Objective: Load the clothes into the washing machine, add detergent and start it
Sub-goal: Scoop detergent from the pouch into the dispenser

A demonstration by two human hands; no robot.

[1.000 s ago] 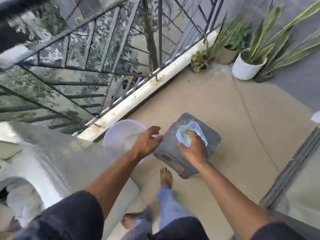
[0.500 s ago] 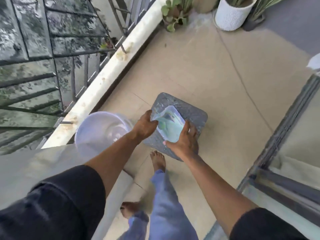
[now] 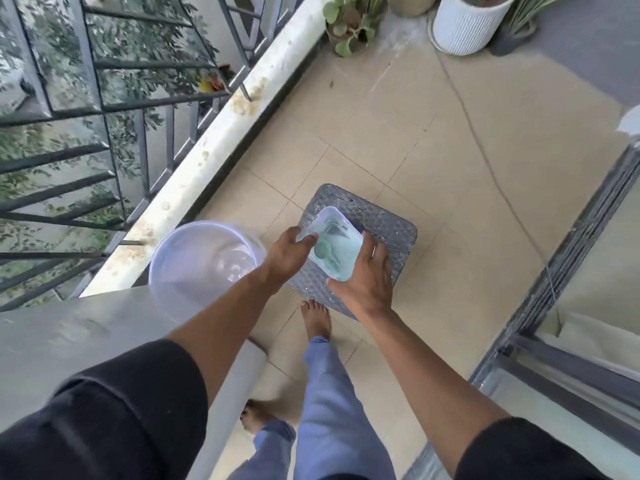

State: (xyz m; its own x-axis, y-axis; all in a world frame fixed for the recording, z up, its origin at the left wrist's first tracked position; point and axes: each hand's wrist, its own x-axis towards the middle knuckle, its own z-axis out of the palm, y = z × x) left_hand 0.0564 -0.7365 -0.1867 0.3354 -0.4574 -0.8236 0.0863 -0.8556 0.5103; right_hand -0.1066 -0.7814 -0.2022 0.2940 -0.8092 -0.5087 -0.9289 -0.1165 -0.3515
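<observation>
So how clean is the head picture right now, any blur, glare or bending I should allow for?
Head view: daylight is soft and even, with no hard shadows; the tub on the stool between the left hand and right hand is fairly sharp; the sleeves and near foot are smeared; the wide lens bows the railing; the bucket shows slight sheen.

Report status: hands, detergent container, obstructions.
Left hand and right hand both gripping detergent container over grey stool. White bucket beside. Nothing blocking.
</observation>
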